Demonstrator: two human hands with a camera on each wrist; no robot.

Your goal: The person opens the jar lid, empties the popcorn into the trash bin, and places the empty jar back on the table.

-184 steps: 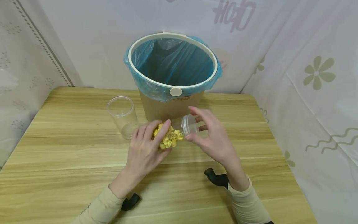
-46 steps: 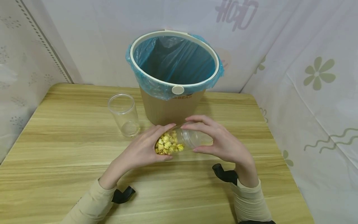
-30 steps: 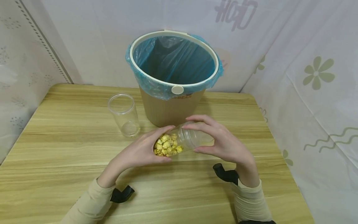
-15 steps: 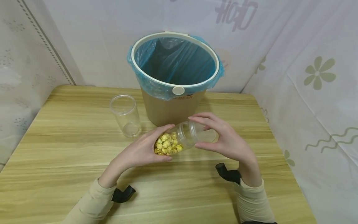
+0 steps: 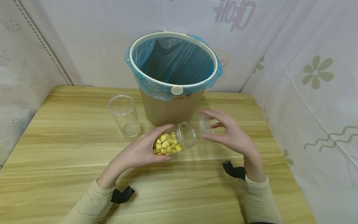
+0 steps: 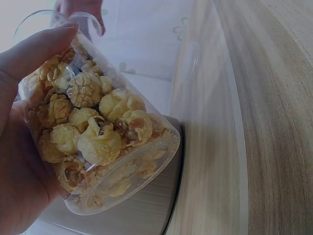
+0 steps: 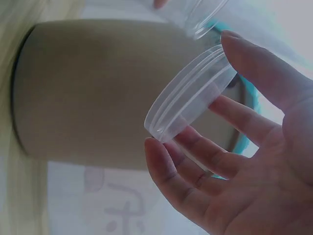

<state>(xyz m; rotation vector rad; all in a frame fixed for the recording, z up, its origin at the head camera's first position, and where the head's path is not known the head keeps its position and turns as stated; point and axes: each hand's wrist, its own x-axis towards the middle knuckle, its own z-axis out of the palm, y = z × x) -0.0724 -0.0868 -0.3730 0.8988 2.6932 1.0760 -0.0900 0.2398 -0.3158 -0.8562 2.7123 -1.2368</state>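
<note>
My left hand (image 5: 141, 149) grips a clear plastic jar (image 5: 185, 133) around its lower half. Yellow popcorn (image 5: 167, 144) fills the bottom part of the jar, which tilts with its uncovered mouth up and to the right. In the left wrist view the thumb presses along the jar's wall over the popcorn (image 6: 93, 117). My right hand (image 5: 232, 133) pinches a clear screw lid (image 5: 205, 126) by its edge, just right of the jar's mouth and apart from it. The right wrist view shows the lid (image 7: 190, 95) between thumb and fingertips.
Behind the hands stands a beige bin (image 5: 170, 109) with a blue liner bag (image 5: 151, 87) under its white rim. A clear cylindrical container (image 5: 123, 116), uncapped, is upright on the wooden table (image 5: 70, 149) left of the bin. Printed cloth (image 5: 92, 46) hangs around the table.
The right hand has pulled the lid off the jar's mouth and moved right with it. The left hand has kept its hold on the jar, now turned with its mouth slightly higher.
</note>
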